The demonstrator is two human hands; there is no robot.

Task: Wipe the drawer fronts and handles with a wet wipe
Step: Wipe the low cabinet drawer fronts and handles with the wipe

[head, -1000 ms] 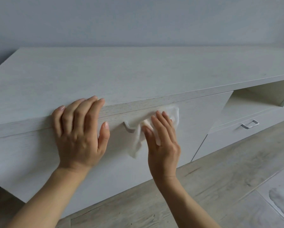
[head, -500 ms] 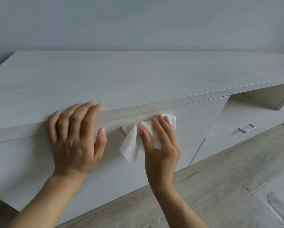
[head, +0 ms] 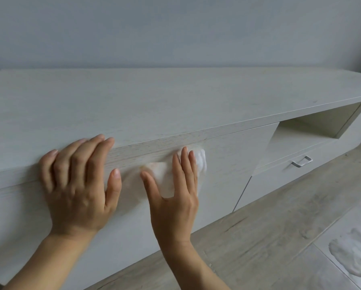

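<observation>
A low whitewashed wooden cabinet has a wide drawer front [head: 234, 164] facing me. My right hand [head: 175, 197] presses a white wet wipe [head: 165, 181] flat against that front with straight fingers; the wipe and the hand hide the handle there. My left hand [head: 79, 185] rests open on the cabinet's front top edge, thumb down on the drawer front. A smaller lower drawer [head: 280, 174] to the right carries a silver handle [head: 302, 161].
The cabinet top [head: 154, 101] is bare and meets a grey wall. An open shelf niche [head: 313, 126] sits above the small drawer. Pale wood-look floor [head: 269, 237] lies below, with a grey-white smudge [head: 351, 256] at the lower right.
The wipe, bunched around the handle a second ago, now lies spread flat under my right hand, which has straightened against the drawer front. My left hand has stayed on the top edge.
</observation>
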